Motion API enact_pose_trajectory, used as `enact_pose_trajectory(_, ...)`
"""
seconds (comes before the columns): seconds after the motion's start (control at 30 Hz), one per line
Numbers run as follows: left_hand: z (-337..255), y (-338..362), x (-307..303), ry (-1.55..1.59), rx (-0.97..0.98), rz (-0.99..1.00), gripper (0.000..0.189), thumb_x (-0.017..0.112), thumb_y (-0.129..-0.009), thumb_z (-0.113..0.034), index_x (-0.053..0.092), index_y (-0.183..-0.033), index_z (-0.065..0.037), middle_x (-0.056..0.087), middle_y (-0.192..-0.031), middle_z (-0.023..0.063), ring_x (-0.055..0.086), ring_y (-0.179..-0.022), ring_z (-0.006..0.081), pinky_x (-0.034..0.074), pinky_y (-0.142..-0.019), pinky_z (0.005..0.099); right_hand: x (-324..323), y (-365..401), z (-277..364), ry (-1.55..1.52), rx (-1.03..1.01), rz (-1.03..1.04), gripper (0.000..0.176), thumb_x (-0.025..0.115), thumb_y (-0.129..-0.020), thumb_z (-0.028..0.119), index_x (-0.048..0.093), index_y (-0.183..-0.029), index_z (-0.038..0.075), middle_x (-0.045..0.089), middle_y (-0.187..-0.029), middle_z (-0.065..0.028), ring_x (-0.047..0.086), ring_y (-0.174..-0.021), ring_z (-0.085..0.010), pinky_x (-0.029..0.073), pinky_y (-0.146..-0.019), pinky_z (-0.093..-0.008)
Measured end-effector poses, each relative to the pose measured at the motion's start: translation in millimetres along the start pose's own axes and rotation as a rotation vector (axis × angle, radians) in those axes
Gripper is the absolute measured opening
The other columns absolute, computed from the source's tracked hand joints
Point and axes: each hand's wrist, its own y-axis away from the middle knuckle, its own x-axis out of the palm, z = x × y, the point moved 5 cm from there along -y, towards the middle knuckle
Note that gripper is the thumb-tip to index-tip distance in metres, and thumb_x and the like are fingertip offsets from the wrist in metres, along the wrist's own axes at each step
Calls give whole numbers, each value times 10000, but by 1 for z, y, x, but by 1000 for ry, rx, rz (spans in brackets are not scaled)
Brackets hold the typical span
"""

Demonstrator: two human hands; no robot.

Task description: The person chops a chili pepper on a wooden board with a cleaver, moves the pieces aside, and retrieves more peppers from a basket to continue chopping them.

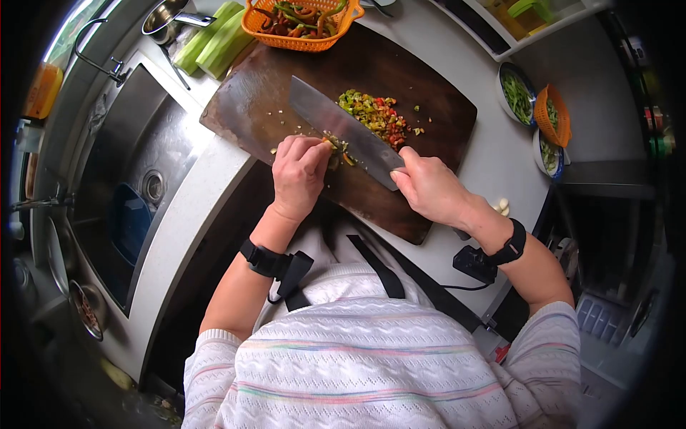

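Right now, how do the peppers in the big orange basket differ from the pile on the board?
Basket peppers are long strips; the pile is finely diced. Basket peppers sit contained; the pile lies loose on the board beside the cleaver. Both mix green and red.

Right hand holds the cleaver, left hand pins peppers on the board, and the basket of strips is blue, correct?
No, the basket is orange, not blue; the head view shows it. The right hand holds the cleaver and the left hand pins peppers on the board.
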Motion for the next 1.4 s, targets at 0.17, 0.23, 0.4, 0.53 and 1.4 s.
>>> enact_pose_trajectory(0.17, 1, 1, 1, 8, -8, -7, 185, 731, -711, 3, 661, -855, -90, 633, -840, 47, 606, -803, 247, 495, -670, 335, -3, 0, 6, 76, -25, 25, 203, 514, -919, 164, 432, -908, -22, 610, -687, -233, 608, -703, -439, 474, -641, -528)
enact_pose_trajectory(0.23, 1, 2, 1, 6, -11, -1, 187, 731, -710, 3, 662, -858, -90, 632, -839, 48, 606, -799, 249, 496, -671, 336, 7, -8, 5, 97, -27, 17, 199, 514, -918, 160, 434, -908, -23, 613, -686, -235, 612, -702, -438, 478, -644, -527)
enact_pose_trajectory(0.4, 1, 1, 0, 4, -4, 18, 186, 730, -712, 0, 663, -862, -88, 630, -844, 50, 605, -800, 251, 498, -675, 337, 3, -9, 5, 95, -44, -15, 187, 515, -913, 149, 441, -906, -22, 615, -684, -247, 620, -704, -438, 488, -652, -522)
enact_pose_trajectory(0.53, -2, 1, -2, 27, -18, 29, 175, 724, -721, -5, 664, -869, -77, 627, -880, 58, 602, -824, 256, 500, -690, 338, 2, -9, 7, 90, -27, 2, 180, 513, -912, 146, 445, -903, -21, 615, -684, -250, 623, -710, -436, 491, -658, -519)
enact_pose_trajectory(1.4, -19, 9, -14, -95, -126, 116, 353, 779, -659, -119, 608, -964, -68, 587, -1033, 98, 533, -996, 308, 420, -858, 405, 1, 12, -1, -9, -53, -59, 206, 523, -918, 171, 425, -906, -9, 596, -668, -230, 598, -681, -442, 472, -611, -514)
